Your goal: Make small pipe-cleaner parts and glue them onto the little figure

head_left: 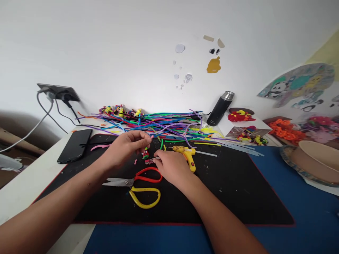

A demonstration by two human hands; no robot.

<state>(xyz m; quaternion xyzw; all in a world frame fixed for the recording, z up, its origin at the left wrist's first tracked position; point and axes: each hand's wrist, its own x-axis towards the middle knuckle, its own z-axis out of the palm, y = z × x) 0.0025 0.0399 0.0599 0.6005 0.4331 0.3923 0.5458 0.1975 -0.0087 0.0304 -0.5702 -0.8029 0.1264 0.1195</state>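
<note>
My left hand (127,146) hovers over the black mat (225,187) with its fingers pinched on a short pink piece of pipe cleaner (152,136). Just below its fingertips stands a small red and green pipe-cleaner figure (145,153). My right hand (172,167) rests on the mat and grips a small metal tool (152,161), whose tip points left toward the figure. A yellow glue gun (186,154) lies right behind my right hand. Scissors (137,185) with one red and one yellow handle lie open in front of both hands.
A heap of coloured pipe cleaners (159,123) lies behind the mat. A black phone (75,145) lies at left, with a wall socket (58,92) and cables above it. A dark flask (220,107), finished craft pieces (241,115) and a round beige box (315,160) stand at right.
</note>
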